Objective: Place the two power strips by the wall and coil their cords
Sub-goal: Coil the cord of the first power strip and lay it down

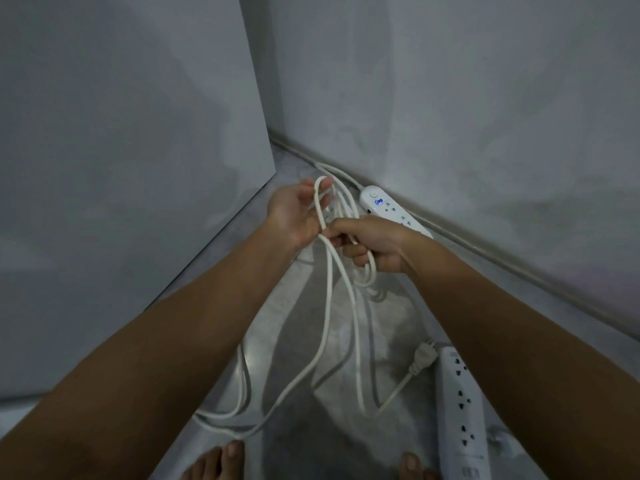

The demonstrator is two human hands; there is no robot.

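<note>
Between the two hands, above the grey floor (450, 306), hangs a white cord (341, 306) gathered into loose loops. The left hand (298, 213) is spread fairly wide, palm turned inward, with the top of one loop draped over its raised fingers (323, 188). The right hand (372, 245) is closed around the cord just beside the left palm, pinching several strands together, and a short loop hangs below its knuckles. From the hands the longer strands drop toward the floor, sweep left near the bare toes (221, 459) at the bottom edge, and one strand runs right to a white plug (420, 360) lying on the floor.

Just beyond the right hand, the first power strip (391, 211) lies flat on the floor against the base of the wall (450, 116). Its long axis runs along the wall, with the switch and a small lit blue display at the far end; the near end is hidden behind the right wrist. Another cord leaves the far end and follows the wall into the corner.

A second power strip (462, 414) lies sockets-up at the lower right, under the right forearm, well apart from the wall. Its long axis points roughly away from the person, and the plug rests just beside its far end.
</note>
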